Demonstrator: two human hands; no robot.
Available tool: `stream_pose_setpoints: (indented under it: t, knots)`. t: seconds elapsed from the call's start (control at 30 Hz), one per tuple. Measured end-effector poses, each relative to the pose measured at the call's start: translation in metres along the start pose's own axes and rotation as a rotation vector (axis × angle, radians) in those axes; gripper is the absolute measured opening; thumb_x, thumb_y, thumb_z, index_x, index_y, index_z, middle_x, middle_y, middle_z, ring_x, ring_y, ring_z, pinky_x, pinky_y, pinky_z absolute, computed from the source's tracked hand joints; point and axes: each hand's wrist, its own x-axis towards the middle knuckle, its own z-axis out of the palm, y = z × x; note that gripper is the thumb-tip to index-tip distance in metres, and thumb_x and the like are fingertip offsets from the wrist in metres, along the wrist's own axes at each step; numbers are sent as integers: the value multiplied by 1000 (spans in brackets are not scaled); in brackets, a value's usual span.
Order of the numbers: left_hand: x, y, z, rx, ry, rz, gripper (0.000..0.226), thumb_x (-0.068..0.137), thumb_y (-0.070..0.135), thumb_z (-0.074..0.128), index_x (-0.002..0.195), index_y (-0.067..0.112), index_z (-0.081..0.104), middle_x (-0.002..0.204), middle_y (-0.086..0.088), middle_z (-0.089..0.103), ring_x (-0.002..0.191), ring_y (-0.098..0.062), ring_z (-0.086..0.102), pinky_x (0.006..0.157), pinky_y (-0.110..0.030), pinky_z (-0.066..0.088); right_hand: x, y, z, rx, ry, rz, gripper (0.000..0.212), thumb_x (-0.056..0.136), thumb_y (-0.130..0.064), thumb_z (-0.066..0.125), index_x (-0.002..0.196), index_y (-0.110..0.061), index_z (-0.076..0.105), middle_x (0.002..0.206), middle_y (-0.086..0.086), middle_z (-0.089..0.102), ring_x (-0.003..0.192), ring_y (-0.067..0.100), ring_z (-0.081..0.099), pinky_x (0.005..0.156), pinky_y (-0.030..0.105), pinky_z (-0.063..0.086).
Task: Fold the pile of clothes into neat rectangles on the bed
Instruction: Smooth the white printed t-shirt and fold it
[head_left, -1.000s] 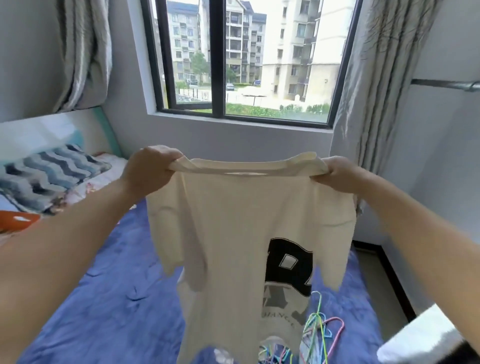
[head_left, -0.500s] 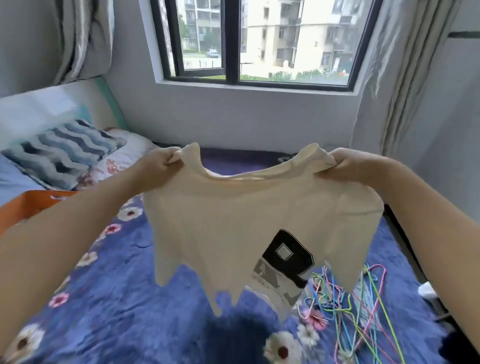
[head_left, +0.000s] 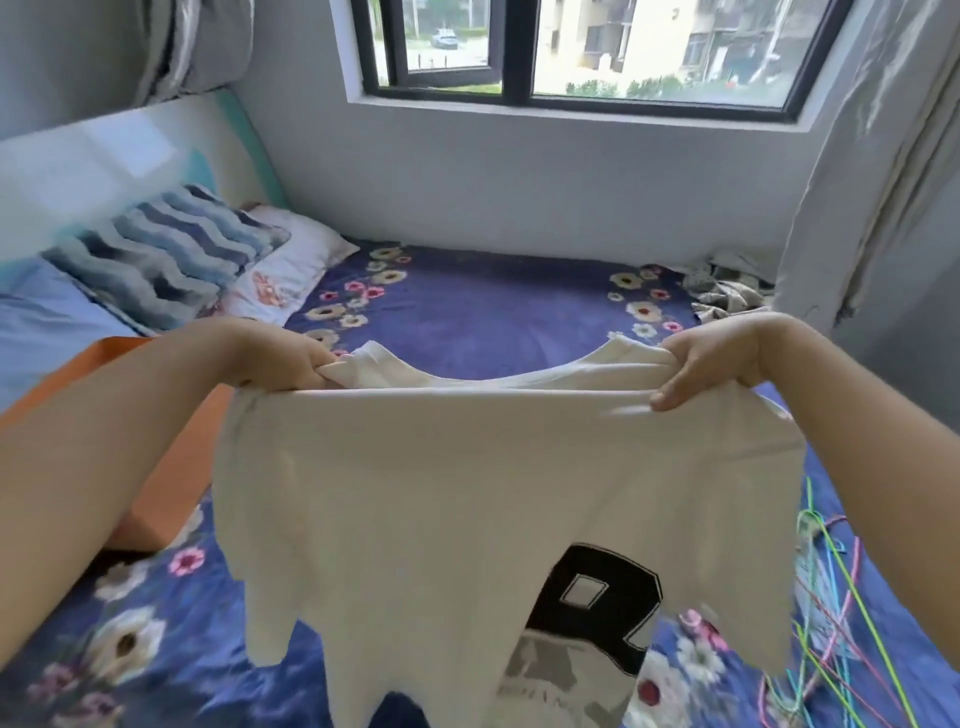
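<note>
Left fingers (head_left: 324, 371): curled tight, bunching the shoulder seam of the cream T-shirt (head_left: 467, 493), cloth pinched between fingertips and palm.
Right fingers (head_left: 675, 397): wrapped over the other shoulder, one fingertip pressing down on the front of the fabric.
Left hand (head_left: 280, 356): knuckles up, gripping hard at the shirt's left corner.
Right hand (head_left: 722, 358): same story at the right corner, holding the shirt taut between the two.
T-shirt: up in the air over the bed (head_left: 493, 312), collar sagging away between the hands, body hanging toward the camera; black letter print (head_left: 597, 608) low on the right, hem blurred.
Containers: an orange box-like shape (head_left: 171, 483) sits on the bed at left, half behind the left forearm; what is in it, I cannot tell.
Around: coloured wire hangers (head_left: 836, 623) tangled on the bedspread at right, beside the shirt's edge.
Far corner: a crumpled grey garment (head_left: 727, 293) by the curtain (head_left: 872, 156).
Head of bed: wavy blue pillow (head_left: 161, 254) lying on a white one (head_left: 291, 270).
In the way: the hanging shirt hides the near middle of the bed.
</note>
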Motion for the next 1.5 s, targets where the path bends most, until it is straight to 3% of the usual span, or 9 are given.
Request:
stream_pose_setpoints:
  t: [0.2, 0.3, 0.47, 0.7, 0.83, 0.97, 1.07, 1.23, 1.5]
  knots:
    - [95, -45, -27, 40, 168, -26, 17, 91, 27, 56, 97, 13, 64, 100, -2, 62, 91, -17, 54, 78, -27, 40, 111, 3, -25, -117, 147, 55, 23, 63, -3, 81, 75, -12, 63, 70, 1, 68, 54, 9, 65, 53, 24, 54]
    - [143, -67, -19, 0, 209, -39, 20, 89, 19, 58, 96, 0, 62, 97, -18, 64, 83, -24, 55, 68, -29, 41, 170, 29, -32, -161, 233, 26, 21, 78, 1, 65, 73, -18, 59, 73, -1, 62, 62, 11, 60, 57, 22, 48]
    - [237, -93, 14, -91, 407, -58, 11, 90, 9, 53, 92, 1, 58, 92, -15, 59, 87, -25, 51, 63, -30, 32, 265, 74, -22, -297, 447, 79, 33, 80, 0, 57, 59, -17, 39, 60, -2, 37, 58, 11, 35, 51, 24, 24]
    - [360, -122, 64, -425, 630, -24, 31, 97, 16, 45, 68, 11, 37, 62, -5, 39, 71, -25, 43, 58, -33, 21, 371, 132, -20, -17, 702, 91, 28, 88, 0, 44, 70, -21, 45, 68, -3, 45, 72, 21, 41, 58, 30, 30]
    - [410, -135, 68, -102, 709, 34, 20, 98, 23, 41, 86, 6, 43, 80, -28, 56, 79, -43, 55, 64, -42, 37, 409, 132, -38, -157, 671, 110, 20, 94, -3, 41, 108, -8, 55, 92, 12, 57, 87, 26, 52, 63, 26, 28]
    - [471, -151, 44, 146, 927, 172, 24, 91, 34, 36, 84, 11, 36, 64, -32, 55, 51, -46, 56, 48, -37, 33, 444, 119, -78, -367, 723, 73, 25, 93, -6, 48, 115, -3, 58, 99, 23, 63, 94, 36, 58, 70, 29, 31]
    - [517, -147, 32, 100, 936, 46, 34, 96, 28, 42, 99, -5, 48, 86, -38, 54, 75, -51, 55, 57, -46, 35, 481, 120, -103, -389, 858, 73, 27, 93, -12, 49, 118, -4, 55, 98, 23, 61, 95, 37, 56, 75, 37, 38]
    - [592, -135, 76, 16, 708, -178, 47, 95, 10, 42, 139, 0, 28, 145, -26, 25, 138, -36, 16, 110, -47, 13, 573, 158, -73, -596, 830, 298, 59, 93, -31, 49, 144, -12, 28, 139, 17, 38, 129, 34, 33, 102, 45, 29]
    - [584, -68, 179, -37, 572, 175, 85, 77, 53, 2, 145, 8, 27, 155, -11, 13, 145, -26, 1, 111, -43, -7, 575, 241, -39, -24, 1035, 416, 62, 90, -39, 21, 133, 0, 43, 138, 24, 41, 129, 36, 34, 104, 39, 24]
